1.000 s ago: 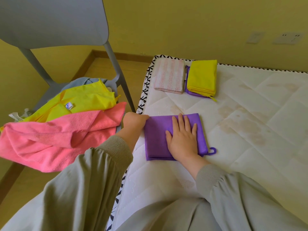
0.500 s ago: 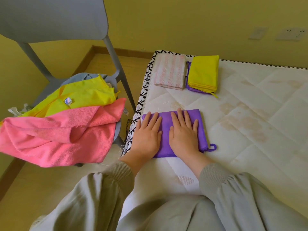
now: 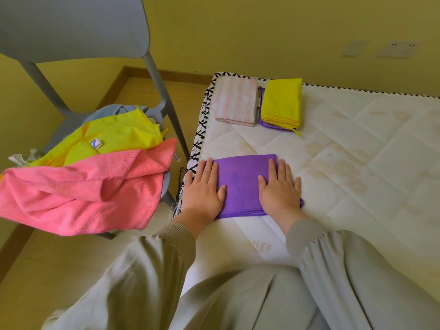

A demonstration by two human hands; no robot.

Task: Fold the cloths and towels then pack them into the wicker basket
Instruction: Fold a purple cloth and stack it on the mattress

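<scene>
No legible text, tag [image 3: 96,144] on yellow cloth [image 3: 123,135] too blurred

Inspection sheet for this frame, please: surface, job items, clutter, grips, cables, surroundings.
Surface: stained quilted mattress.
Job's things: purple cloth folded near the edge; striped towel and folded yellow cloth at far corner; pink towel and loose yellow cloth heaped on chair; basket not seen.
Clutter: nothing seen.
Grips: left hand and right hand flat on purple cloth.
Cables: nothing seen.
Surroundings: yellow wall, wall sockets, wooden floor.
</scene>
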